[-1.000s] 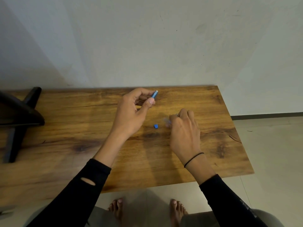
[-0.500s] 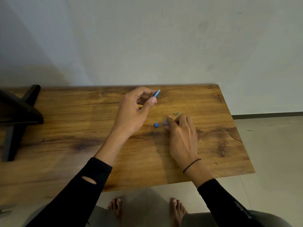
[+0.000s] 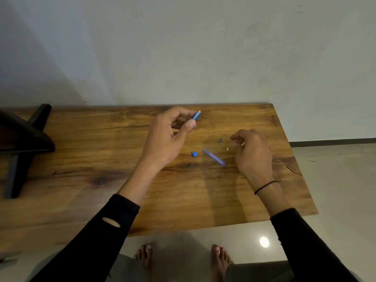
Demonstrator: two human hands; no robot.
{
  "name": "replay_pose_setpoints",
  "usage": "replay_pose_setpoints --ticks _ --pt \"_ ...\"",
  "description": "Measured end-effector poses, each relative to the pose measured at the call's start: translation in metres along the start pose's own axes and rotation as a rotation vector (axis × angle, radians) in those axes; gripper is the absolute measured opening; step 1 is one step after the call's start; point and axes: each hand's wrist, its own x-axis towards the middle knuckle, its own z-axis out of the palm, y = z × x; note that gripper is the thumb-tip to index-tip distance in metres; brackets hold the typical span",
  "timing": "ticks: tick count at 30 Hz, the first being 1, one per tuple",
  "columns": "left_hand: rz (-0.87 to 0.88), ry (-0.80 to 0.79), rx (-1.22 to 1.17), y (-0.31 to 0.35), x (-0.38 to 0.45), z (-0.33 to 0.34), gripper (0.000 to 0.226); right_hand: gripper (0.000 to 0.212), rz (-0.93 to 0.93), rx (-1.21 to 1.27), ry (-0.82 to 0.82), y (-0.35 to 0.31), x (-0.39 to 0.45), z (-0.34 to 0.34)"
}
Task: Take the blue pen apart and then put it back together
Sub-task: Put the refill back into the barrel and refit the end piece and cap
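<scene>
My left hand (image 3: 166,137) pinches the blue pen piece (image 3: 196,115); the clear barrel (image 3: 214,157) lies diagonally just left of my nearer, loosely curled, empty right hand (image 3: 252,153).

Left hand (image 3: 168,137) raised, fingers pinched; right hand (image 3: 252,153) hovering, fingers loosely curled.

- A plain room in what looks like a home, seen from above by a seated person.
- A low wooden table (image 3: 101,159) stands against a bare, pale wall (image 3: 183,47).
- The floor (image 3: 335,190) is glossy light tile, with a dark skirting strip (image 3: 333,142) along the wall.
- Bare feet (image 3: 145,259) rest on the tiles under the table edge.
- A dark stand (image 3: 22,143) sits on the table's left end.
</scene>
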Motion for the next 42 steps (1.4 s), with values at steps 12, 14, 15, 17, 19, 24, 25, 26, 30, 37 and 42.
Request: replay_pose_setpoints --ticks 12,14,15,17,19,24,25,26,30,37,42 --pt "0.03 -0.009 -0.005 0.002 -0.002 0.003 0.02 0.006 -0.101 -0.053 -0.079 0.001 -0.002 0.003" --pt "0.026 -0.01 -0.005 0.001 -0.002 0.003 0.02 0.006 -0.161 -0.101 -0.089 -0.001 -0.003 0.003" --pt "0.024 -0.011 -0.002 0.001 -0.002 0.003 0.02 0.006 -0.194 -0.133 -0.095 -0.002 -0.004 0.003" --pt "0.023 -0.014 0.001 0.0 -0.001 0.004 0.019 0.009 -0.248 -0.216 -0.106 -0.005 -0.006 0.003" --pt "0.024 -0.015 0.003 0.0 -0.001 0.005 0.019 0.016 -0.265 -0.292 -0.122 -0.006 -0.008 0.003" --pt "0.025 -0.021 0.017 0.0 -0.002 0.005 0.019 0.009 -0.135 -0.108 -0.154 0.003 0.0 0.002" --pt "0.032 -0.025 0.024 -0.001 -0.002 0.005 0.019 0.012 -0.071 0.056 -0.141 0.004 0.004 -0.001" --pt "0.038 -0.031 0.035 -0.001 -0.002 0.006 0.018 0.013 -0.021 0.228 -0.117 0.004 0.008 -0.004" --pt "0.077 -0.087 0.091 0.001 -0.004 0.011 0.021 0.009 0.066 0.832 -0.091 -0.011 0.008 -0.013" --pt "0.129 -0.135 0.145 0.004 -0.008 0.017 0.022 0.008 0.05 1.171 -0.143 -0.03 -0.002 -0.012" --pt "0.136 -0.129 0.169 0.006 -0.009 0.017 0.022 0.009 0.047 1.211 -0.126 -0.033 -0.003 -0.013"
